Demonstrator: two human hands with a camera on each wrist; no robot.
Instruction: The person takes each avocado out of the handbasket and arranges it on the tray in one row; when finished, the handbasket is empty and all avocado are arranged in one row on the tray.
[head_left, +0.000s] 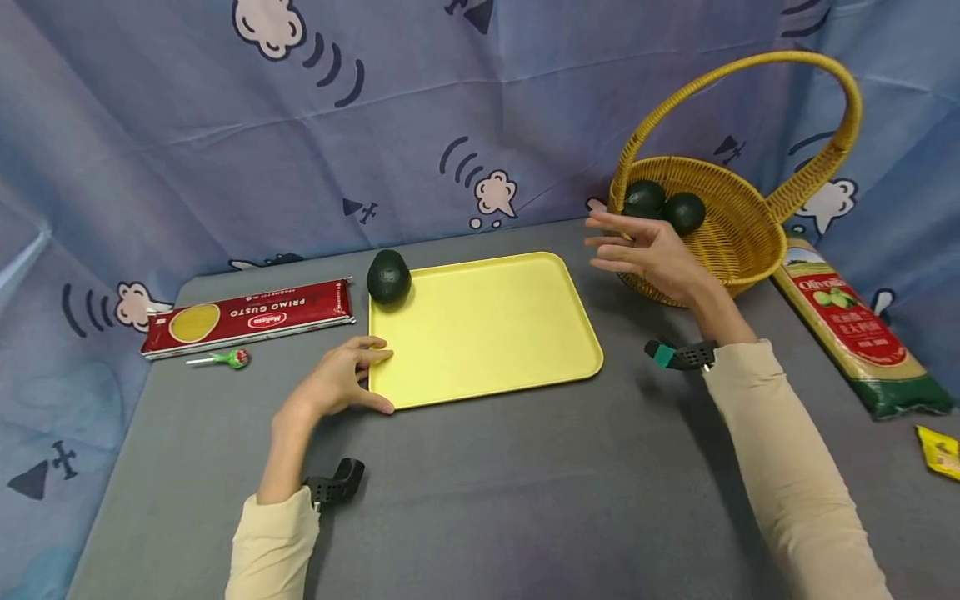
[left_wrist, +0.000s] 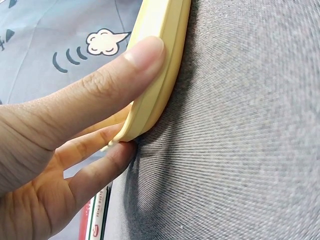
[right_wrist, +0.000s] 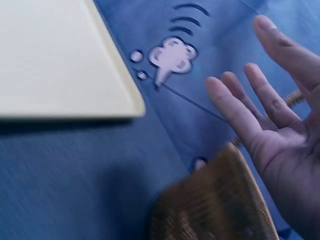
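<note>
1. One blue patterned cloth (head_left: 427, 108) hangs behind one grey table (head_left: 480, 500).
2. One wicker basket (head_left: 738, 237) stands at the far right, its single handle raised.
3. One yellow tray (head_left: 483, 329) lies flat near the middle.
4. One green-ended bag (head_left: 862, 329) lies right of the basket.
5. One red spaghetti pack (head_left: 251, 318) lies left of the tray.
6. My two hands: my left hand (head_left: 337, 379) grips the tray's near left corner between thumb and fingers; my right hand (head_left: 652, 254), fingers spread, holds nothing beside the basket.
7. Three avocados show: one avocado (head_left: 389, 277) at the tray's far left corner, two avocados (head_left: 683, 213) in the basket.
8. One small yellow packet (head_left: 939, 452), partly cut off, lies at the right edge.
9. One lollipop (head_left: 238, 358) lies just before the red pack.
</note>
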